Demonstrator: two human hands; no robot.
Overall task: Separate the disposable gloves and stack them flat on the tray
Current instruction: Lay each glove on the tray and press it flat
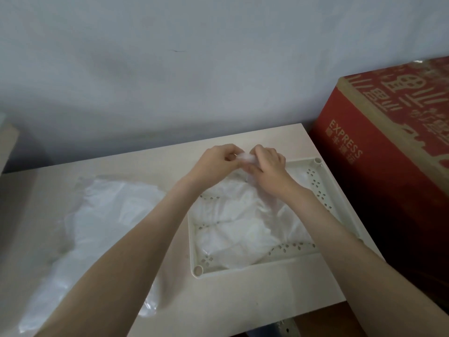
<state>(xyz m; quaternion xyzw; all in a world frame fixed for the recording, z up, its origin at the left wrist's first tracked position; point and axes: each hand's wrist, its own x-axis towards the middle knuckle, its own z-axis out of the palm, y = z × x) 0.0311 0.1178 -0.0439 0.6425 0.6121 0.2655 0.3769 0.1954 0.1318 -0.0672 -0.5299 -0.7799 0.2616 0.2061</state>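
Forearms [136,239] rise from the lower frame, left hand [216,162] and right hand [268,165] both pinching one clear glove [246,158] over the tray [243,269].

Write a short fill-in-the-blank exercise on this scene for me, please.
1. The left hand and right hand together pinch one clear ____ over the tray.
2. The pile lies on the table, to the ____ of the tray.
3. The box beside the table is ____.
4. Its printed word reads ____.
Missing words: glove; left; red; EXPRESS.
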